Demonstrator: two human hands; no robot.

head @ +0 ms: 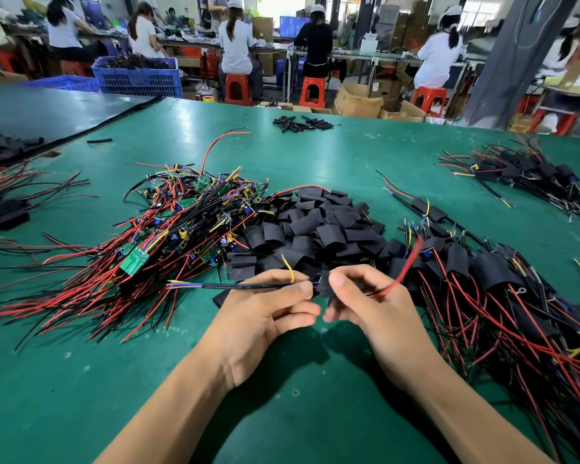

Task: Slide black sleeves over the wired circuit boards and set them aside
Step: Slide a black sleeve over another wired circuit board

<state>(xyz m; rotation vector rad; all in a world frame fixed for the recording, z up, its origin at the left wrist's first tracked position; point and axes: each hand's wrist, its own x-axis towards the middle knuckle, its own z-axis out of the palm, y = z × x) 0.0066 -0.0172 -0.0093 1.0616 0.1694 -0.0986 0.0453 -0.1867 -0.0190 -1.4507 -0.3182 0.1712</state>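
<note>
Over the green table (282, 380) my left hand (265, 316) pinches a black cable (235, 285) with bare coloured ends pointing left and a yellow wire sticking up. My right hand (372, 306) holds a black sleeve (323, 286) fitted over the board on that cable; red wires (406, 269) trail out to the right. The board itself is hidden inside the sleeve. A heap of empty black sleeves (315, 226) lies just beyond my hands. Left of it sits a tangle of bare wired circuit boards (181, 222). Sleeved boards (503, 289) are piled at my right.
Another pile of sleeved boards (529, 175) lies far right, and more wires and black pieces (4, 202) at the left edge. Small black tubes (298, 123) lie at the table's far side. A dark mat (47, 112) covers the back left. People sit at benches beyond.
</note>
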